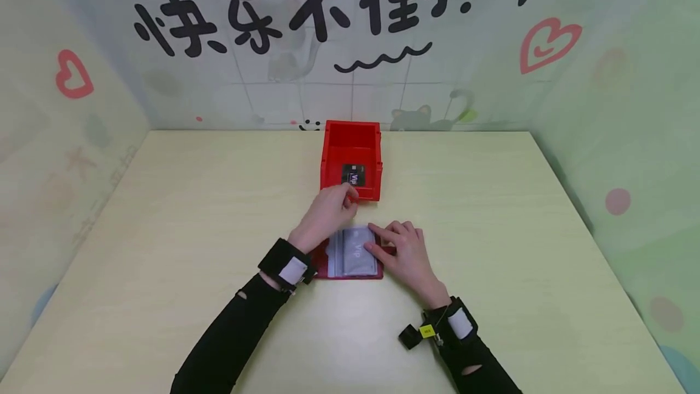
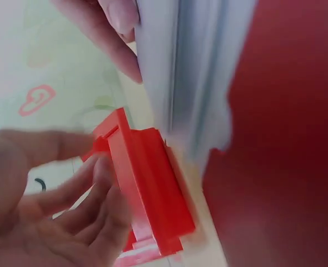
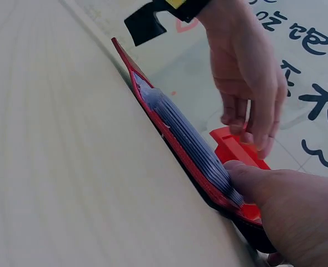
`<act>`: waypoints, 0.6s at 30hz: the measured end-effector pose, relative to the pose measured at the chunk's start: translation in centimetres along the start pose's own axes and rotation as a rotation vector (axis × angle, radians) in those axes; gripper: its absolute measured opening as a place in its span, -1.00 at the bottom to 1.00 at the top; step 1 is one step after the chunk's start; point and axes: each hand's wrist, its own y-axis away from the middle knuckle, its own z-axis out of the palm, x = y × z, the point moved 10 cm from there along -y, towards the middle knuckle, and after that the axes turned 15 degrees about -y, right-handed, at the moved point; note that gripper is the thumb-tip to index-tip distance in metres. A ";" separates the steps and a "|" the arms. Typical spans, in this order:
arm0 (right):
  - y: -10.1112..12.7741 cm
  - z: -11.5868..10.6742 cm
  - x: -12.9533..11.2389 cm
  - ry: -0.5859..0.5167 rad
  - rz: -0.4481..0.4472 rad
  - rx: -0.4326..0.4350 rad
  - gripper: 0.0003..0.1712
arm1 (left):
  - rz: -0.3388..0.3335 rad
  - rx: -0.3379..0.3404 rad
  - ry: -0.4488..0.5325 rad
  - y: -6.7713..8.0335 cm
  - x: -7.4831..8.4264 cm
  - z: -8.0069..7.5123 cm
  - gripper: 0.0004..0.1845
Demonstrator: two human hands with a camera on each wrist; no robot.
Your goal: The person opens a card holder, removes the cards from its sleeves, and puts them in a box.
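A card holder (image 1: 354, 254) with a dark red cover and clear plastic sleeves lies opened on the table, and "Vip" lettering shows in its top sleeve. My right hand (image 1: 406, 254) grips its right edge, the thumb (image 3: 247, 179) on the stacked sleeves. Beyond the holder stands a red bin (image 1: 350, 138) with a black card (image 1: 353, 174) marked "Vip" inside. My left hand (image 1: 328, 214) is over the bin's near wall, fingers bent loosely close to the card. Nothing shows between its thumb and fingers in the left wrist view.
The pale wooden table (image 1: 180, 230) reaches back to a printed wall (image 1: 273, 96) with black lettering. Side walls (image 1: 618, 157) rise on both sides. A black wrist strap with a small camera (image 1: 410, 337) sits on my right forearm.
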 end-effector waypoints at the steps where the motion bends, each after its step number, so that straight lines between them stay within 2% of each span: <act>1: 0.0 0.0 0.0 -0.001 0.006 -0.002 -0.47 | 0.005 -0.057 0.015 0.6 -0.3 0.5 -0.65; 4: -0.1 0.0 0.1 -0.001 0.021 -0.004 -0.47 | 0.021 -0.198 0.027 2.4 -1.2 2.0 -0.48; 7: -0.2 0.0 0.2 0.009 0.026 -0.008 -0.47 | 0.040 -0.261 -0.006 3.5 -1.6 3.0 -0.23; 10: -0.2 -0.1 0.1 0.022 0.038 -0.028 -0.46 | 0.050 -0.282 -0.011 4.2 -1.8 3.6 -0.09; 15: -0.6 -0.4 -0.5 0.080 0.070 -0.100 -0.43 | 0.029 -0.280 0.026 4.6 -2.0 3.9 -0.13; 18: -1.2 -0.6 -1.4 0.129 0.057 -0.134 -0.43 | 0.020 -0.265 0.035 4.8 -2.3 4.0 -0.14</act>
